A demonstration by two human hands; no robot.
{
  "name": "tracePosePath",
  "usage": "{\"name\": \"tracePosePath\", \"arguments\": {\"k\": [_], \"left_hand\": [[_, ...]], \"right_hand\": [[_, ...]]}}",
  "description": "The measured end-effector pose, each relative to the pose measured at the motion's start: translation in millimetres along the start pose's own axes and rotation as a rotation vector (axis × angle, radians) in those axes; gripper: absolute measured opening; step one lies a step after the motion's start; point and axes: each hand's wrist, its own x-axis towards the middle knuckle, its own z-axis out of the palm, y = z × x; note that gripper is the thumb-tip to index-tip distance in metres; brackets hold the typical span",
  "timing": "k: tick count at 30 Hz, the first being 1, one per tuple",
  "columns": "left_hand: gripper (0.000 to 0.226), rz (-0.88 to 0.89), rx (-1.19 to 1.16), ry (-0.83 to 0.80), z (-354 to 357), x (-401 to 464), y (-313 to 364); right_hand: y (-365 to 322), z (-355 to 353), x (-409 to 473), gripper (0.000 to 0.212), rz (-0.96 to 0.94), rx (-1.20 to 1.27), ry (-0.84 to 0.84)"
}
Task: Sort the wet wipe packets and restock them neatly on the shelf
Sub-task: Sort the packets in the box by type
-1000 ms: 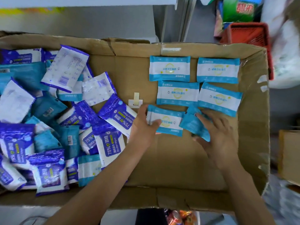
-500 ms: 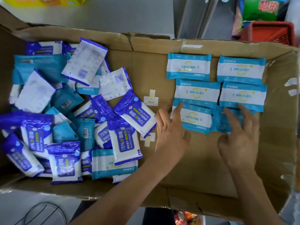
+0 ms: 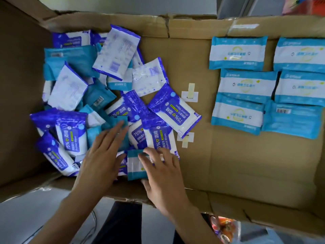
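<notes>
**Head view: sort barely a third done, no shelf in sight**

Head cam looks down into a flat cardboard box (image 3: 202,155). Done so far: six light-blue packets (image 3: 246,85) laid out in a 2-col grid at the right; five label-up, the near-right one (image 3: 292,120) barcode side up, so prob. needs a flip. Left to do: mixed pile (image 3: 98,95) on the left w/ purple 75% alcohol wipes (image 3: 174,111) and more teal/light-blue ones jumbled, many face-down. No purple group started yet, by the look of it. Restocking not begun.

Hands: left hand (image 3: 103,155) lies flat on the pile, fingers straight and relaxed, tips on a teal packet (image 3: 121,120), holding nothing. Right hand (image 3: 163,173) w/ fingers spread over a light-blue packet at the pile's near edge (image 3: 135,166), thumb under its near edge; looks like a pinch starting, judged as gripping.

Hard to tell:
- pile depth/count, lower packets buried
- far-right column cut by frame edge
- label text blurred
- shelf not visible anywhere
</notes>
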Motion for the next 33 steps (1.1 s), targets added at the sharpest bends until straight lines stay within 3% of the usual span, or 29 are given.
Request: {"name": "tracePosePath", "arguments": {"k": [2,5,11,14,16,19,21,25,28,31,33], "left_hand": [[0.096,-0.015,0.057,0.007,-5.7,13.3,-6.3],[0.098,-0.110,0.079,0.020,-14.2,31.7,-5.8],[0.042,-0.034,0.152,0.151,-32.4,27.0,-18.2],[0.026,-0.095,-0.016,0.223,-55.7,12.9,-18.1],[0.025,-0.165,-0.328,0.216,-71.2,5.1,-12.3],[0.024,-0.257,-0.766,0.346,-79.0,2.1,29.4],[0.021,-0.246,-0.944,0.307,-63.7,14.1,74.5],[0.021,-0.187,-1.053,-0.073,4.2,55.1,148.6],[0.025,-0.076,-1.005,-0.158,51.1,73.4,179.6],[0.028,-0.031,-0.820,-0.165,62.0,80.6,197.3],[0.029,-0.024,-0.754,-0.125,59.1,82.2,202.1]], "right_hand": [[-7.1,6.7,1.8,0.073,0.013,-0.078,-0.022],[-7.6,13.0,5.0,0.065,0.025,-0.137,0.046],[-8.4,4.0,9.1,0.064,0.033,-0.102,0.059],[-4.4,-11.1,7.2,0.034,-0.014,0.302,0.164],[-4.0,-38.3,-1.6,0.015,0.103,0.693,0.156],[12.8,-84.4,-18.7,0.022,0.329,0.968,0.279],[41.9,-108.8,-35.2,0.033,0.428,0.906,0.433],[117.9,-135.2,-70.9,0.056,0.459,0.339,0.692],[161.8,-129.2,-89.9,0.050,0.434,0.000,0.623],[181.7,-113.1,-100.4,0.053,0.433,-0.136,0.408],[188.8,-105.9,-107.7,0.053,0.411,-0.187,0.383]]}}
